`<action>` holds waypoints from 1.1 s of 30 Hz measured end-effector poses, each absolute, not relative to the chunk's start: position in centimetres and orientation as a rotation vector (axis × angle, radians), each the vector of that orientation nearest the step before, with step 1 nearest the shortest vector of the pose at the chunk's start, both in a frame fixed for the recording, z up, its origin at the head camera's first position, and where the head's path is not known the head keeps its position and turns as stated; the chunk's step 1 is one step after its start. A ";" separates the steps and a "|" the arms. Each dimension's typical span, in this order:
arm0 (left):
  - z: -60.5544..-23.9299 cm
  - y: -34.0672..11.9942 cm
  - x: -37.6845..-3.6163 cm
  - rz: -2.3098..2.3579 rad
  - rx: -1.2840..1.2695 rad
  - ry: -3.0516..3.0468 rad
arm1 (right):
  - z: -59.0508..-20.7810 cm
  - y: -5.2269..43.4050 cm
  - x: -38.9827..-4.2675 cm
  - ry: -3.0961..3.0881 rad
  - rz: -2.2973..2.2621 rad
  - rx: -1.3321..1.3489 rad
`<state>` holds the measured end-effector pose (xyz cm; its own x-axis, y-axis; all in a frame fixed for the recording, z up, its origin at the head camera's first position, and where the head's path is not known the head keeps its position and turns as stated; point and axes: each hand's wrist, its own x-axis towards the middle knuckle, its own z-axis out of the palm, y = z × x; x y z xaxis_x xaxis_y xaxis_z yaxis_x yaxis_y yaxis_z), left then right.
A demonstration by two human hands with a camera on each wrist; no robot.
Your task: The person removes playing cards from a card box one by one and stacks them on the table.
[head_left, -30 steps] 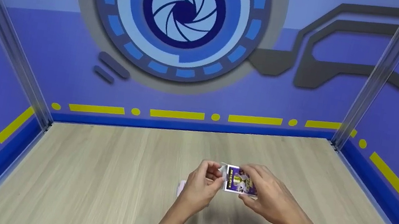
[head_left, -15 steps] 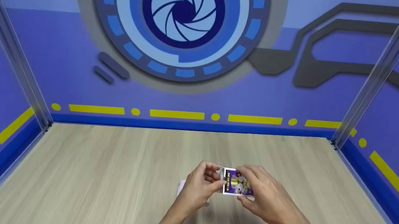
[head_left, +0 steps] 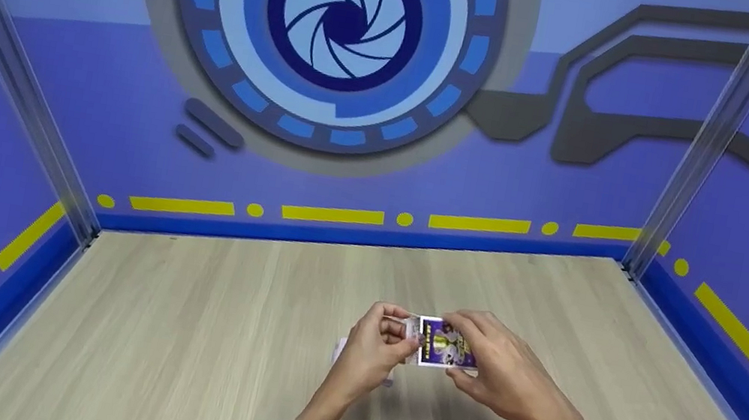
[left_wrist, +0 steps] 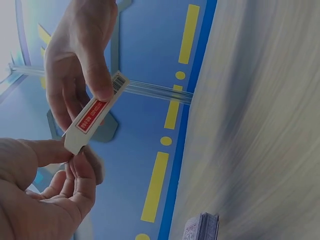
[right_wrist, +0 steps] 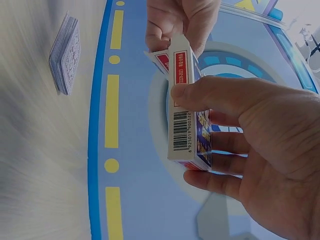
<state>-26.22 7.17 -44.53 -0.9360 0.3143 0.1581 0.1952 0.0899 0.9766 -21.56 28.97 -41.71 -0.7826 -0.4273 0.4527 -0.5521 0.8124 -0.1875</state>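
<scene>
A small purple-and-white playing card box (head_left: 449, 346) is held above the table between both hands. My right hand (head_left: 511, 373) grips it by its long edges, thumb on the narrow side that carries a barcode in the right wrist view. At the box's left end, my left hand (head_left: 370, 350) pinches the end with thumb and fingers. An end flap (right_wrist: 161, 60) stands out from the box there, close to the left fingers. A deck of cards (right_wrist: 65, 54) lies stacked on the table, partly hidden behind the left wrist in the head view.
The wood-grain table (head_left: 187, 331) is enclosed by blue printed panels (head_left: 347, 190) at the back and sides. Clear corner posts (head_left: 705, 144) rise at the back right and back left.
The box and right hand have shifted slightly left and toward the person. The left fingers have moved a little at the box's end, where more of a pale flap shows.
</scene>
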 end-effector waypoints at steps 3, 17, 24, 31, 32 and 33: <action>-44.3 6.9 -26.2 1.989 0.529 2.258 | -41.7 29.1 -21.6 -2.607 0.438 0.714; -42.5 5.3 -26.0 1.747 0.850 2.762 | -41.6 29.5 -21.7 -2.642 0.491 0.628; -42.6 4.3 -26.6 1.321 1.213 3.011 | -41.6 29.4 -21.8 -2.633 0.500 0.629; -42.8 3.9 -26.8 1.020 1.303 3.079 | -41.7 29.4 -21.7 -2.658 0.512 0.618; -42.8 3.9 -26.7 0.988 1.304 3.087 | -41.7 29.4 -21.7 -2.656 0.510 0.621; -42.8 3.9 -26.7 0.960 1.305 3.095 | -41.7 29.4 -21.7 -2.657 0.509 0.620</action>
<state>-26.72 3.91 -42.75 -0.6680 0.5471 0.5044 0.7365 0.5831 0.3429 -21.72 29.41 -41.68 -0.8373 -0.3477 0.4219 -0.4790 0.8387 -0.2593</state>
